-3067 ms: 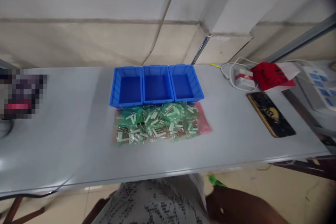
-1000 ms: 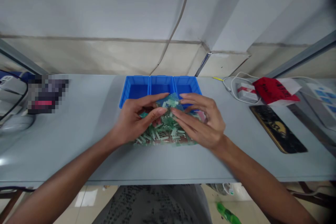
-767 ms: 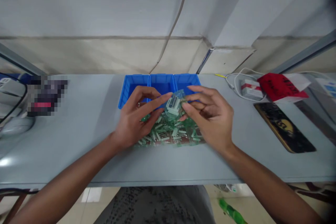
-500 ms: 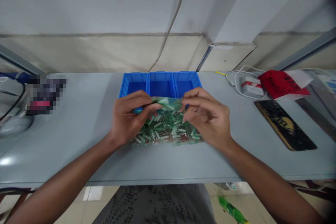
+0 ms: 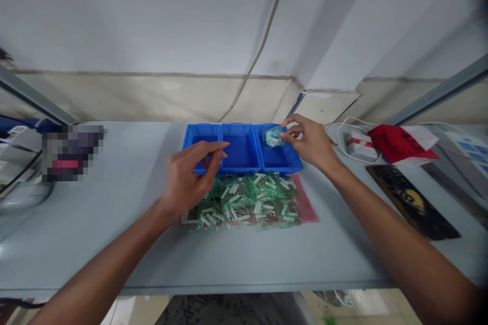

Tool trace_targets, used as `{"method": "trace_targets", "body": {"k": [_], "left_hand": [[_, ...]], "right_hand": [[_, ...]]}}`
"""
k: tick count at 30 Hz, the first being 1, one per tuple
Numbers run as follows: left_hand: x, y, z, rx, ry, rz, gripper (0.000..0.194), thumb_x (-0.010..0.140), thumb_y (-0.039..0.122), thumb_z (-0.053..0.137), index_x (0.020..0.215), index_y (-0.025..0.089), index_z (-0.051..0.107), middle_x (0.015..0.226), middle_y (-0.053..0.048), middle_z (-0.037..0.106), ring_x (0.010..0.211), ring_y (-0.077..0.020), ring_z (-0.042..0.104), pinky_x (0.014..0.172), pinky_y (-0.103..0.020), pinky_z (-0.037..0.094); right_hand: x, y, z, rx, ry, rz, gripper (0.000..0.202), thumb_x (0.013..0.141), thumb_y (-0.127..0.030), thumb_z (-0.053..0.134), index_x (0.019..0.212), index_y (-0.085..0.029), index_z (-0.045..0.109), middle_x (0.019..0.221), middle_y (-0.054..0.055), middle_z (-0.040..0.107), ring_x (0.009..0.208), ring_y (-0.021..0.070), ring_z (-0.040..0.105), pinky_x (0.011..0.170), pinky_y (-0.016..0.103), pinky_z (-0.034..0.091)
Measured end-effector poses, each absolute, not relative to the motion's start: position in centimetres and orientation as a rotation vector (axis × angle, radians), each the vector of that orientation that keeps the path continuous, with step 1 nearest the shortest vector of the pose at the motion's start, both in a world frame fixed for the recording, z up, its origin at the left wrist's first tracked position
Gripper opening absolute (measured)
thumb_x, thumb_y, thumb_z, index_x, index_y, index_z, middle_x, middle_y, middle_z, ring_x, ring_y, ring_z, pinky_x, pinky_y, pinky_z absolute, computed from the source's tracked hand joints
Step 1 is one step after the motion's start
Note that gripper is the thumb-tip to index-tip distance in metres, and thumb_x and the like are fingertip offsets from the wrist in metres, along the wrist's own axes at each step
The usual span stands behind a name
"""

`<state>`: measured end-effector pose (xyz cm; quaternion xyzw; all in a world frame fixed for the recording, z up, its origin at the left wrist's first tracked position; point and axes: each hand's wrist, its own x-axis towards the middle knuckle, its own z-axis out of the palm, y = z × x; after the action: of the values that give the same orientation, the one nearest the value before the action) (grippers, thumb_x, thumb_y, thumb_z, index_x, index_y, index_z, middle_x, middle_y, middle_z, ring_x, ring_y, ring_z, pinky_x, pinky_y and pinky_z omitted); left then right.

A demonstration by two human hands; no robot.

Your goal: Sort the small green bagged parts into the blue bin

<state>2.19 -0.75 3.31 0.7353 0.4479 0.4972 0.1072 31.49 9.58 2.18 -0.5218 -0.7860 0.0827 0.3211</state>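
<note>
Now, from the left: the left hand hovers with loose, half-curled fingers, holding nothing, over the left end of the pile of small green packets lying on the desk. Behind the pile stand three blue bins side by side. The right hand pinches one small packet between thumb and fingers, above the rightmost bin.

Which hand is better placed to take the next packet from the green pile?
Left. The left hand hovers open right over the pile of green packets, while the right hand is off at the right blue bin, pinching a small packet.
</note>
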Motion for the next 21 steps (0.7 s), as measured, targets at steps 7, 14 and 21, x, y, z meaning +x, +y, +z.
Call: {"method": "trace_targets", "body": {"k": [7, 14, 21], "left_hand": [[1.9, 0.2, 2.5, 2.600, 1.243, 1.361, 0.020, 0.093, 0.012, 0.058, 0.108, 0.016, 0.071, 0.090, -0.005, 0.074, 0.082, -0.0154, 0.067, 0.074, -0.029, 0.055], [0.7, 1.4, 2.1, 2.690, 1.265, 1.172, 0.021, 0.093, 0.014, 0.057, 0.108, 0.019, 0.072, 0.105, -0.007, 0.074, 0.104, -0.0201, 0.067, 0.093, -0.036, 0.058], [1.0, 1.9, 2.3, 2.702, 1.210, 1.097, 0.023, 0.092, 0.013, 0.058, 0.111, 0.019, 0.070, 0.115, -0.007, 0.074, 0.113, -0.0210, 0.068, 0.099, -0.039, 0.058]], "right_hand": [[30.6, 8.9, 1.1, -1.252, -2.296, -0.053, 0.043, 0.096, -0.053, 0.056, 0.081, -0.019, 0.078, 0.086, 0.013, 0.074, 0.091, 0.0322, 0.059, 0.091, 0.055, 0.045], [30.2, 6.7, 1.0, -1.250, -2.567, 0.025, 0.052, 0.106, -0.050, 0.032, 0.104, -0.019, 0.074, 0.104, 0.014, 0.075, 0.136, 0.0405, 0.046, 0.102, 0.069, 0.033], [31.3, 4.9, 3.5, -1.004, -2.425, 0.024, 0.020, 0.102, -0.035, 0.051, 0.105, -0.021, 0.065, 0.125, 0.009, 0.072, 0.144, 0.0357, 0.041, 0.111, 0.061, 0.032]]}}
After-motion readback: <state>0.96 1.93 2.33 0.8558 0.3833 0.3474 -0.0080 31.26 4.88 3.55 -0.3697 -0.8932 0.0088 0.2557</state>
